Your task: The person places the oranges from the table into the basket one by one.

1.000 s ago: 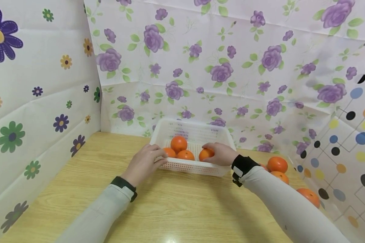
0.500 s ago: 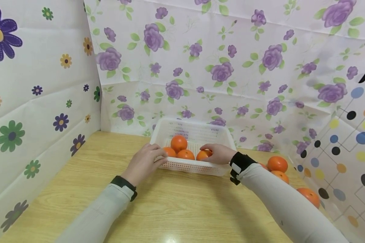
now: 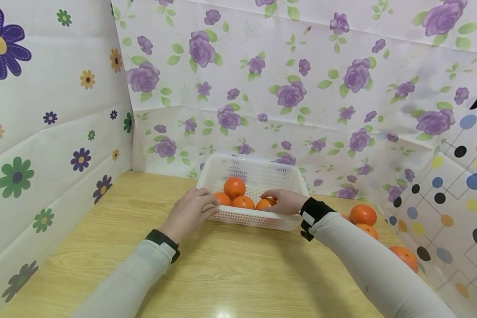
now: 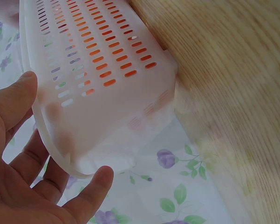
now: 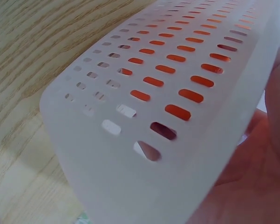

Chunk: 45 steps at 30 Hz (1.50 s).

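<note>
A white perforated plastic basket (image 3: 238, 216) stands on the table against the back cloth. My left hand (image 3: 187, 213) holds its front left corner; in the left wrist view the thumb lies at the rim (image 4: 42, 116) and the fingers curl about the corner. My right hand (image 3: 285, 202) reaches over the front wall and grips an orange (image 3: 264, 204) low inside the basket. To its left lie a front orange (image 3: 243, 202), another orange (image 3: 223, 198) partly behind my left fingers, and a rear orange (image 3: 234, 187). The right fingertips are mostly hidden by the basket wall.
More oranges lie on the wooden table (image 3: 222, 265) at the right, among them a far orange (image 3: 363, 215) and a nearer orange (image 3: 405, 258); my right forearm partly covers this group. Patterned cloths enclose the left, back and right sides.
My right hand has moved slightly left and lower with the orange, bringing it closer to the front orange in the basket. My left hand has stayed on the corner.
</note>
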Tool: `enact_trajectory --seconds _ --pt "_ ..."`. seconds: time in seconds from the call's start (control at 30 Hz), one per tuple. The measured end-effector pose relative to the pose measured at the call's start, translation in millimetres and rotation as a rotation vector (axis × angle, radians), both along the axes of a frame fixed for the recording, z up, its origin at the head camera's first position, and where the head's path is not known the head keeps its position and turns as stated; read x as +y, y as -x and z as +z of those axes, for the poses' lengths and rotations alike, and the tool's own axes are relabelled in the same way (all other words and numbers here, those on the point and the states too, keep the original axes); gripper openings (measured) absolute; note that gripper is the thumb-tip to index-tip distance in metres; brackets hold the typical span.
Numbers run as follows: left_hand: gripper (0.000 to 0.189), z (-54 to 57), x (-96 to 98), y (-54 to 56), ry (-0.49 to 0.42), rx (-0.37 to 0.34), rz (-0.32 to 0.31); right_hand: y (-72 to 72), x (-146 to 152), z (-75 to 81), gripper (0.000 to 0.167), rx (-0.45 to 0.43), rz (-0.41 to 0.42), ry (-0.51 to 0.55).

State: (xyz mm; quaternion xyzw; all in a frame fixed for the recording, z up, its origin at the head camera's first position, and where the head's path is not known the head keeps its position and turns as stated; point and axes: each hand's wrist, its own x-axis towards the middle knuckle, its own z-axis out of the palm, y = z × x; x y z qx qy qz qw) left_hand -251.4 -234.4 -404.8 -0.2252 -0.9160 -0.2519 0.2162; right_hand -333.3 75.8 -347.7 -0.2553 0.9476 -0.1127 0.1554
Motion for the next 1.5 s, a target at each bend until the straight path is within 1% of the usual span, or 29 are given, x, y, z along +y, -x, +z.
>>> enact_trajectory --seconds 0.13,0.23,0.47,0.6,0.83,0.97,1.13,1.27,1.33,1.5 --pt "0.017 0.4 0.2 0.3 0.000 0.000 -0.004 -0.2 -1.4 -0.1 0.050 -0.023 -0.021 -0.007" --pt "0.016 0.8 0.4 0.3 0.000 0.001 -0.003 0.5 -1.1 -1.3 0.049 -0.028 -0.022 -0.014" --pt "0.016 -0.3 0.0 1.3 0.005 0.046 -0.016 3.4 1.5 -6.6 0.052 -0.013 -0.010 -0.003" --pt "0.015 -1.2 -0.1 1.9 0.003 0.051 -0.021 4.8 4.5 -8.2 0.054 0.000 0.000 -0.007" --pt "0.015 -0.6 0.1 1.5 0.000 0.046 -0.019 6.0 11.1 -13.4 0.057 0.018 0.008 0.008" --pt "0.014 0.2 0.1 0.8 -0.006 0.037 -0.021 2.1 14.3 -11.3 0.059 0.014 -0.002 0.018" --pt "0.014 0.1 0.1 0.4 -0.002 0.035 -0.018 -3.6 17.4 -6.2 0.061 0.013 0.011 0.019" --pt "0.014 0.1 0.1 0.3 0.001 0.024 -0.016 -2.9 19.9 -8.3 0.063 0.018 0.005 0.035" --pt "0.015 -0.2 0.0 0.5 0.004 0.018 -0.012 0.4 20.9 -12.1 0.061 0.028 0.003 0.034" --pt "0.015 0.6 0.6 0.8 0.010 0.006 -0.007 0.1 18.8 -13.1 0.055 0.046 -0.016 0.033"
